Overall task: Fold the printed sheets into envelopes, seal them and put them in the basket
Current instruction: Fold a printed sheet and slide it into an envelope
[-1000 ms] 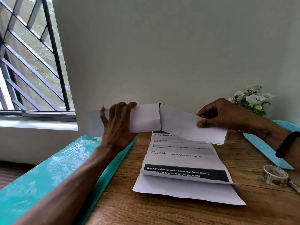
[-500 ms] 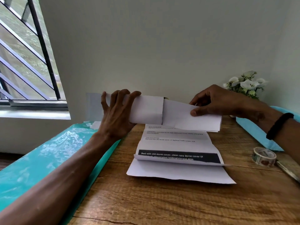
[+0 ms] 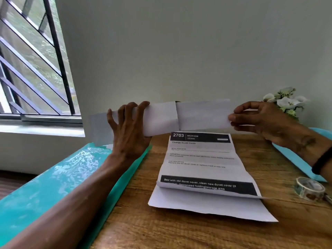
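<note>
2 hands hold 1 folded white sheet (image 3: 181,116) up in the air above the far edge of the wooden table (image 3: 179,230), and since 1 second ago that sheet has risen a little and levelled out: its right half, which sagged down toward the table, now runs nearly straight across, with the 2 halves meeting at a seam near the middle. The left hand (image 3: 128,130) wraps the left half with fingers curled over its top edge, much as before, while the right hand (image 3: 260,121) has slid outward to the far right end and now pinches that end between thumb and fingertips rather than gripping further in. I judge this to be the tucking or squaring of the 2 flaps, so the envelope is formed but not yet sealed. Below it, a second printed sheet (image 3: 203,169), headed 2703 and part-folded with its lower flap turned up, lies flat on the table and has not moved. The roll of tape (image 3: 309,188) sits at the right edge, untouched, which suggests sealing comes next. No basket shows in view. White flowers (image 3: 287,100) stand behind the right hand, and a turquoise glossy surface (image 3: 45,186) runs along the left
</note>
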